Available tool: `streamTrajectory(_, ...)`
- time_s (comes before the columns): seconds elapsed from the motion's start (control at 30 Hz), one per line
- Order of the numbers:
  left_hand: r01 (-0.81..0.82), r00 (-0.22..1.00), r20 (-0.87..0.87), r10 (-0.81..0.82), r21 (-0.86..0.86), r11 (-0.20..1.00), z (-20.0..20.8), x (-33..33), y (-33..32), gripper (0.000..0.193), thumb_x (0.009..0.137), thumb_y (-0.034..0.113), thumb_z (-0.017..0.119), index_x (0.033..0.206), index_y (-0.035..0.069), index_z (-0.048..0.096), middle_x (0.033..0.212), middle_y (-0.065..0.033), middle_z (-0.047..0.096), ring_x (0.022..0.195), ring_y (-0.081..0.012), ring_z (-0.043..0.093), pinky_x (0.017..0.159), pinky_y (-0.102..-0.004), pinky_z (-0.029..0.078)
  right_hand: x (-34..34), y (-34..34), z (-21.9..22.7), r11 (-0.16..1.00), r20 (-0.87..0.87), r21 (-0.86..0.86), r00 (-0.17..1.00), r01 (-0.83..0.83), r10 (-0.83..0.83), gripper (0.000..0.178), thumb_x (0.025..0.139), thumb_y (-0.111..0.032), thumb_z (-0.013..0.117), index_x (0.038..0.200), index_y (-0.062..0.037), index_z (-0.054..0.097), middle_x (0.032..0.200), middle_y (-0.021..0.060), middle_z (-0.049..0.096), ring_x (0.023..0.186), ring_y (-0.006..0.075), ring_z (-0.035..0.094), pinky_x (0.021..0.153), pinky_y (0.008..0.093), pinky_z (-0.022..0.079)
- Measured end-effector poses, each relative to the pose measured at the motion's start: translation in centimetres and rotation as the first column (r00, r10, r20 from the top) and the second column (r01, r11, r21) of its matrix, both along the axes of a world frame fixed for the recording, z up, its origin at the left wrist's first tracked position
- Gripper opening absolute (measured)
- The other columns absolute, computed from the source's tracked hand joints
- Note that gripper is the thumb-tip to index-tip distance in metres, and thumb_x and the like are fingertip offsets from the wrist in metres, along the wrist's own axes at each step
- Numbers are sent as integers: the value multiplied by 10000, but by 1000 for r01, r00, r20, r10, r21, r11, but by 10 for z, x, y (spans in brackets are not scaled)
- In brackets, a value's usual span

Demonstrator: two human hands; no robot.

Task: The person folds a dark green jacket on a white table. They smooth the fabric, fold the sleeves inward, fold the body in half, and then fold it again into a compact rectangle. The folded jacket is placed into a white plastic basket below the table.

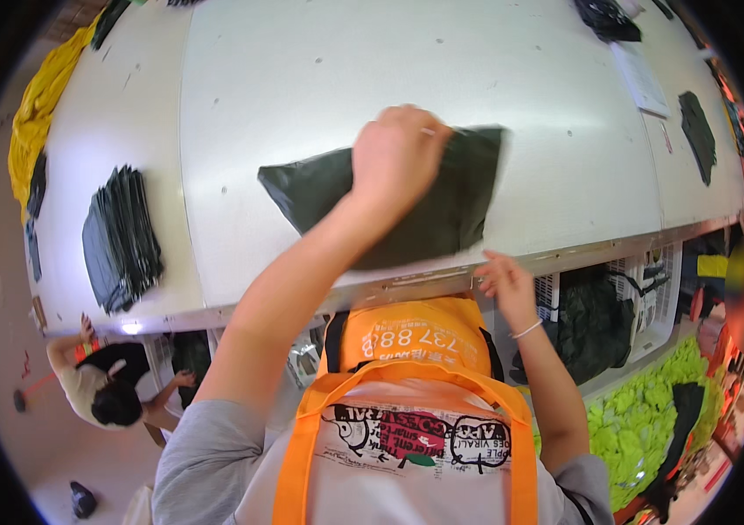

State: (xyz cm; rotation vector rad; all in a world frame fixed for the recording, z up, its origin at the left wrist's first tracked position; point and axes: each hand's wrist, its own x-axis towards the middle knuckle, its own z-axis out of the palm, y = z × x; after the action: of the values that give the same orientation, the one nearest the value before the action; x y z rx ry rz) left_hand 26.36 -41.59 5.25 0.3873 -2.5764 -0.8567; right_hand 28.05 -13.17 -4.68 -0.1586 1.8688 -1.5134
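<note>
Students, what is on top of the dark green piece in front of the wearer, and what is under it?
The left hand and forearm cross over the dark green piece. White tabletop shows beside it; whatever lies directly beneath is covered.

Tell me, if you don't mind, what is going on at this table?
The person's left hand is over a dark green piece of material on the white table, fingers near its upper edge; blur hides whether the grip is closed. The right hand is apart from it, loosely open, by the table's front edge. A stack of dark pieces lies to the left.
</note>
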Motion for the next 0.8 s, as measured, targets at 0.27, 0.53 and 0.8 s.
streamTrajectory(0.27,-388,900,149,410,-158,908,-81,59,18,607,802,388,669,1301,117,455,1240,-230,481,1098,-368,499,903,-458,400,-64,-32,-35,994,155,82,985,66,-78,604,928,-431,530,1284,43,413,1244,148,522,1113,238,502,975,349,378)
streamTrajectory(0.53,-759,650,227,725,159,631,-139,175,92,846,797,439,668,1458,146,229,1321,-272,391,1198,-419,418,1000,-462,355,-54,-36,-72,977,-295,174,940,-125,172,663,882,-380,624,1280,81,363,1201,199,512,1092,245,487,961,341,378)
streamTrajectory(0.8,-935,286,429,857,322,150,-127,351,203,824,842,325,632,1488,162,146,1222,-221,450,1102,-380,507,917,-415,428,54,-68,-23,507,-421,306,363,-806,831,780,809,-309,702,1368,64,305,1304,247,463,1198,334,471,1012,383,362)
